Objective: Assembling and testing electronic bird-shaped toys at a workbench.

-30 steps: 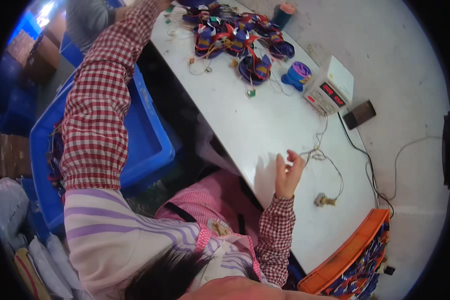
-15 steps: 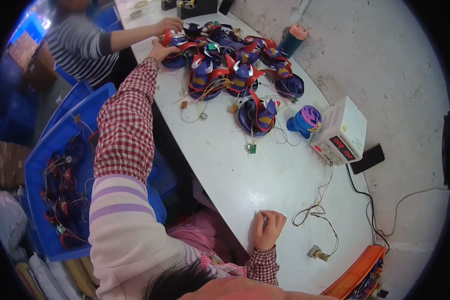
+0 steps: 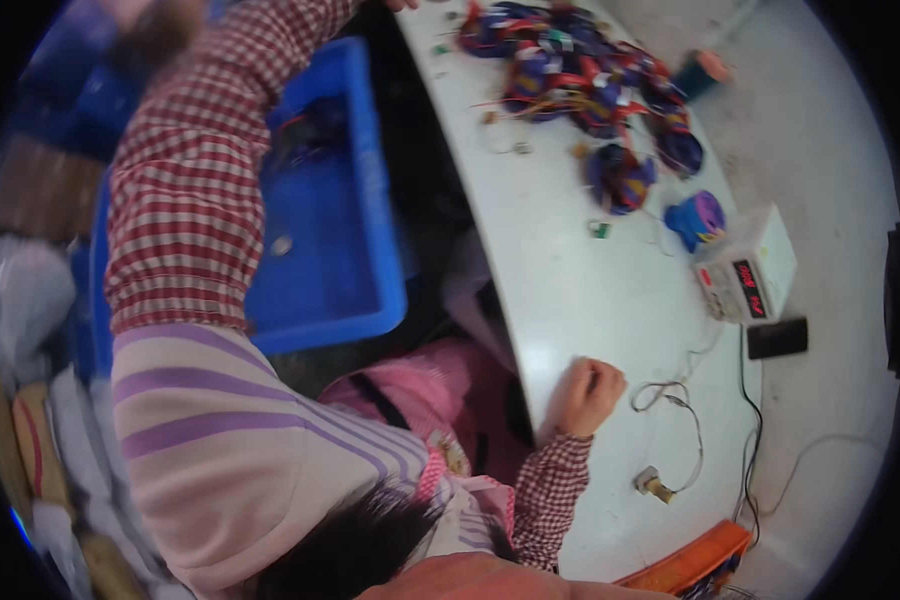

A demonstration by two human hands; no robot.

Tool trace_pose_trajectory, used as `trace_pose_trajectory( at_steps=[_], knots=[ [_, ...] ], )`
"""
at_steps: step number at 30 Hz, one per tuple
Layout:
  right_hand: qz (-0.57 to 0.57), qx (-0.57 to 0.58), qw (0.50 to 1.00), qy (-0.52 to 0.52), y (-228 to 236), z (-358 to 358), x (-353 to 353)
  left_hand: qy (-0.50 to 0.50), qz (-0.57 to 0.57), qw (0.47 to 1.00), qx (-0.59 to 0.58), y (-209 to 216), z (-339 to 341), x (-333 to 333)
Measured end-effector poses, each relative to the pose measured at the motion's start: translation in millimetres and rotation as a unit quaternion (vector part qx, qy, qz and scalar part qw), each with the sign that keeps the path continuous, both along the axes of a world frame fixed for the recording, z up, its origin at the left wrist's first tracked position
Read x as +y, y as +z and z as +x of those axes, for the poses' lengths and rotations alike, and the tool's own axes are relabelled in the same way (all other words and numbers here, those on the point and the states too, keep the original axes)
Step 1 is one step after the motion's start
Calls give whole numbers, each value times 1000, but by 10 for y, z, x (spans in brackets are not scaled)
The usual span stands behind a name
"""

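A: Where is the left hand (image 3: pixel 402 4)?
B: At the top of the view, by the long left edge of the tabletop (image 3: pixel 560 290), near its far end. Most of it is cut off, so I cannot tell if it is wide, narrow or holding a thing.
A: What is near it?
B: A big pile of purple and red toys (image 3: pixel 590 70). It sits at the far end of the tabletop. It looks blurry, so I cannot count them. At the pile's near side there is 1 toy (image 3: pixel 620 178), with a green chip (image 3: pixel 599 230) near it.
A: And the right hand (image 3: pixel 588 397)?
B: It rests on the tabletop near the left edge. Its fingers are curled in, so it looks narrow. I cannot see inside the curl.
A: What is by it?
B: A thin wire (image 3: pixel 701 455) lies in a loop to its right. A small metal block (image 3: pixel 654 484) is at the wire's end, closer to the near end of the tabletop.
A: What is along the wall edge?
B: From far to near: a dark bottle (image 3: pixel 702 72), a blue cup (image 3: pixel 694 220), a white box (image 3: pixel 765 260) with red lights and a black phone (image 3: pixel 778 338).
A: And around the tabletop?
B: A blue bin (image 3: pixel 380 250) is past the left edge. An orange crate (image 3: pixel 688 562) is at the near end.
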State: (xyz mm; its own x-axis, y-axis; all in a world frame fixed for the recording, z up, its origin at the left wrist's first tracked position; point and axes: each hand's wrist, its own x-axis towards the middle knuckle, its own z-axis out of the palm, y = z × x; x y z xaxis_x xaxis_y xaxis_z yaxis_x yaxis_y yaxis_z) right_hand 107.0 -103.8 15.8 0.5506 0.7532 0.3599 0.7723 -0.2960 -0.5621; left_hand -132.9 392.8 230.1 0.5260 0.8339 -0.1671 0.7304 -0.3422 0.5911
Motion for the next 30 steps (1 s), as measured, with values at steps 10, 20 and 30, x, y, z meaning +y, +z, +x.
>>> trace_pose_trajectory(
  at_steps=[10,20,30],
  knots=[
    [125,54,989,59,289,-488,157,140,18,989,33,-502,-3014,-2262],
    [157,72,929,328,1337,-1784,726,-92,341,924,147,-1315,-2367,-1577],
    [-80,53,906,413,1205,-2652,3008,-238,80,936,246,-1222,-2209,-1118]
  ],
)
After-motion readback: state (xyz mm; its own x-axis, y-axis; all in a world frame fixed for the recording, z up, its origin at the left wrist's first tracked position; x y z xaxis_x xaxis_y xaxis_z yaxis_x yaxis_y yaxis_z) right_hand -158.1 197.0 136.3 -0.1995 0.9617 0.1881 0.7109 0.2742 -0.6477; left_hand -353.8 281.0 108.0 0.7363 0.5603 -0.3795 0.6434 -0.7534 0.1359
